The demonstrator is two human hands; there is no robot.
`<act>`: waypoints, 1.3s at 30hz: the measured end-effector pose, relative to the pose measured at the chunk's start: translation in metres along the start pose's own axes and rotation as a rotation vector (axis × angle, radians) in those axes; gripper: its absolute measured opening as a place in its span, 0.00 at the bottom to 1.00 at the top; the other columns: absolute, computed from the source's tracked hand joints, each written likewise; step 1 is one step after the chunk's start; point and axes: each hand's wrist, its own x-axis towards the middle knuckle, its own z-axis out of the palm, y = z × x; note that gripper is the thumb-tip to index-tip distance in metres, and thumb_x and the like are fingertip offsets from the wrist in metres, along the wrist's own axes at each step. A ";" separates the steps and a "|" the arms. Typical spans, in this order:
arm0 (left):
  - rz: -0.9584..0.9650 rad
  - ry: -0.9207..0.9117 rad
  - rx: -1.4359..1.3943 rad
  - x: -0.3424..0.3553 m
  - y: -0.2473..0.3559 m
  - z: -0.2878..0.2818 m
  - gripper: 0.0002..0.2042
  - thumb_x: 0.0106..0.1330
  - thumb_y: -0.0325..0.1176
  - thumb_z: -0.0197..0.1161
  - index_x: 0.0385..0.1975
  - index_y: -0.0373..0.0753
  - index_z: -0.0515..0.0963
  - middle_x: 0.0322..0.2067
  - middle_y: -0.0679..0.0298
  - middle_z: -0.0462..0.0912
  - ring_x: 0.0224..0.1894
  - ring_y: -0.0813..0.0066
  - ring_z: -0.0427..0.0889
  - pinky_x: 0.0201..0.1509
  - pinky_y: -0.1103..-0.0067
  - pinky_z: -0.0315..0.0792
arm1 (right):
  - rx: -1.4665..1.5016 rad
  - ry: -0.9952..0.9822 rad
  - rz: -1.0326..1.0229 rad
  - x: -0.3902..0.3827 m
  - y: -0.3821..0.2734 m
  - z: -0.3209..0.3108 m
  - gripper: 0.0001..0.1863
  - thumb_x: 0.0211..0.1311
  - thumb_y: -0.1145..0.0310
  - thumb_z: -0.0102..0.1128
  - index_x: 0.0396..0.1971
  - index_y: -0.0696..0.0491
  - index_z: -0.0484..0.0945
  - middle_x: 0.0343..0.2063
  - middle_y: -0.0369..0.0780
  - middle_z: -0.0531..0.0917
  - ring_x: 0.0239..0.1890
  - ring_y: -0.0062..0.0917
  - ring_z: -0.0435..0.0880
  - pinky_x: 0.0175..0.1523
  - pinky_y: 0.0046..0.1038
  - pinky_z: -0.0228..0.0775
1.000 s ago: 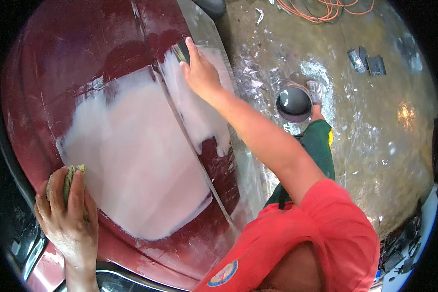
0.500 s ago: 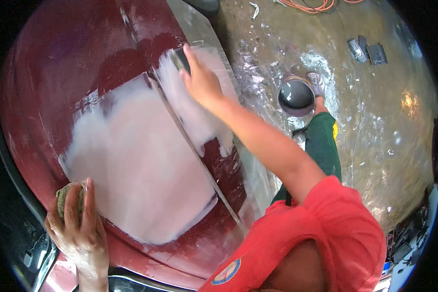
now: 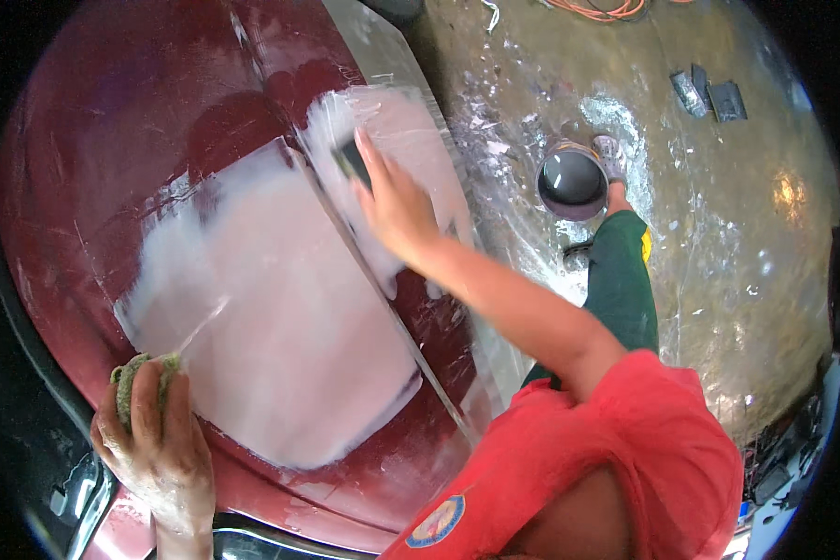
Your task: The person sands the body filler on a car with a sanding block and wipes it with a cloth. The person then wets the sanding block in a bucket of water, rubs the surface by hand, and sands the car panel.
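Observation:
A dark sanding block (image 3: 350, 161) is in my right hand (image 3: 399, 201), my fingers closed along its edge. It rests on a milky, wet patch of pale filler (image 3: 429, 154) on the dark red car panel beyond the seam. My left hand (image 3: 163, 448), at the lower left, grips a wet, yellowish-green sponge or balled cloth (image 3: 138, 392). A thin streak of water (image 3: 203, 324) runs from it onto the larger pale pink filler patch (image 3: 280, 308) on the red door (image 3: 187, 56).
A dark bucket of water (image 3: 572, 182) stands on the wet, white-splashed floor (image 3: 719, 233) beside my foot (image 3: 610, 157). Several dark flat pieces (image 3: 709, 93) lie farther right. An orange hose or cord (image 3: 602, 9) coils at the top. Black trim (image 3: 28, 345) borders the panel at left.
My right hand has moved the sanding block a little nearer to me over the filler. My left hand has shifted slightly right, and a streak of water now shows beside the sponge or cloth.

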 end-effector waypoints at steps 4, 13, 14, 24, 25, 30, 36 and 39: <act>0.001 0.015 0.015 -0.007 -0.005 -0.003 0.14 0.61 0.25 0.62 0.47 0.42 0.81 0.54 0.63 0.78 0.57 0.58 0.75 0.60 0.62 0.67 | 0.045 -0.050 -0.053 -0.078 -0.004 -0.007 0.44 0.62 0.71 0.62 0.74 0.49 0.48 0.37 0.46 0.76 0.39 0.44 0.80 0.36 0.42 0.76; -0.031 0.071 -0.007 0.003 0.000 0.002 0.11 0.58 0.30 0.68 0.42 0.43 0.83 0.50 0.65 0.80 0.52 0.58 0.76 0.56 0.63 0.69 | 0.040 -0.003 -0.017 0.023 -0.006 0.002 0.40 0.65 0.68 0.59 0.73 0.49 0.50 0.41 0.50 0.78 0.42 0.47 0.80 0.42 0.46 0.75; -0.038 0.078 -0.009 0.002 -0.001 0.003 0.11 0.58 0.30 0.69 0.42 0.44 0.82 0.49 0.66 0.81 0.52 0.58 0.77 0.55 0.64 0.70 | 0.055 -0.037 -0.017 -0.016 -0.009 0.000 0.40 0.65 0.68 0.59 0.74 0.49 0.49 0.41 0.50 0.78 0.42 0.48 0.80 0.43 0.47 0.75; -0.048 0.078 -0.036 0.010 0.002 -0.001 0.09 0.62 0.27 0.66 0.43 0.42 0.82 0.48 0.64 0.81 0.52 0.58 0.78 0.57 0.64 0.71 | 0.005 0.025 0.021 0.069 0.001 -0.001 0.39 0.66 0.67 0.57 0.73 0.48 0.49 0.44 0.50 0.78 0.44 0.50 0.79 0.47 0.50 0.73; -0.051 0.077 -0.039 0.009 0.001 0.001 0.09 0.62 0.27 0.66 0.42 0.42 0.82 0.48 0.64 0.81 0.52 0.58 0.78 0.57 0.64 0.71 | 0.000 0.012 0.034 0.073 0.001 -0.001 0.38 0.67 0.66 0.56 0.73 0.48 0.49 0.45 0.50 0.78 0.44 0.50 0.79 0.47 0.50 0.72; -0.034 0.092 -0.012 0.003 -0.004 -0.001 0.11 0.59 0.28 0.68 0.42 0.43 0.81 0.48 0.65 0.81 0.51 0.59 0.78 0.54 0.66 0.70 | 0.068 -0.097 0.003 -0.045 -0.013 -0.007 0.41 0.67 0.68 0.58 0.75 0.50 0.46 0.43 0.48 0.76 0.47 0.45 0.78 0.49 0.46 0.74; -0.026 0.088 -0.029 0.009 0.000 -0.004 0.10 0.61 0.26 0.66 0.43 0.42 0.82 0.49 0.64 0.81 0.52 0.59 0.78 0.56 0.64 0.70 | 0.008 -0.008 0.024 0.081 0.015 -0.011 0.38 0.68 0.67 0.56 0.73 0.50 0.49 0.54 0.51 0.75 0.53 0.49 0.77 0.55 0.46 0.72; -0.067 0.051 -0.055 0.009 0.001 0.002 0.10 0.62 0.27 0.66 0.43 0.42 0.82 0.49 0.64 0.81 0.53 0.59 0.77 0.57 0.63 0.70 | -0.017 -0.046 0.035 0.057 0.014 0.000 0.38 0.67 0.66 0.56 0.73 0.50 0.49 0.47 0.49 0.77 0.47 0.47 0.79 0.48 0.48 0.74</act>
